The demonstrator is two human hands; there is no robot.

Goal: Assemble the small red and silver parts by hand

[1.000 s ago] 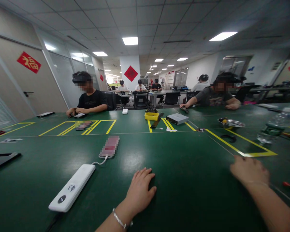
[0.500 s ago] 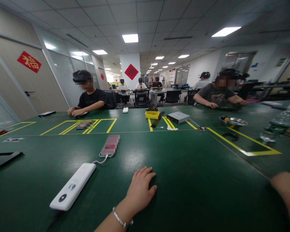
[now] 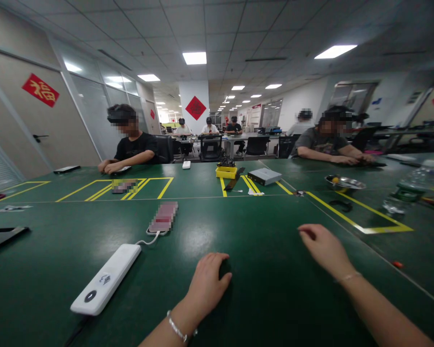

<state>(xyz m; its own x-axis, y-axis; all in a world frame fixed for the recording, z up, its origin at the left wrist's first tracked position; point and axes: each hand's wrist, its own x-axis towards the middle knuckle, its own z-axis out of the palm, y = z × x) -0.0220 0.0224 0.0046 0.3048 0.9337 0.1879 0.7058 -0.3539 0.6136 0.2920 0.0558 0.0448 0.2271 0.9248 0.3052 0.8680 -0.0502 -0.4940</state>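
My left hand (image 3: 210, 278) rests palm down on the green table (image 3: 260, 308), its fingers a little bent and the thumb apart, holding nothing. A beaded bracelet (image 3: 175, 326) circles that wrist. To its left lies a white power bank (image 3: 108, 279), cabled to a phone (image 3: 163, 218) farther up the table. My right hand (image 3: 325, 248) is over the table on the right, fingers curled in and pressed close to the thumb. Whatever those fingers may hold is hidden. A small orange-red object (image 3: 397, 264) lies to the right of my right wrist.
Along the far side are a yellow bin (image 3: 226, 172), a grey box (image 3: 264, 176) and a metal bowl (image 3: 345, 183). A plastic bottle (image 3: 407, 190) stands right, near a dark curved piece (image 3: 342, 206). Two people (image 3: 135, 144) sit opposite; several more sit behind.
My right hand has come in from the right edge toward the middle, uncovering the small orange-red object. My left hand stays nearly still, its fingers slightly more bent. The view has shifted slightly.
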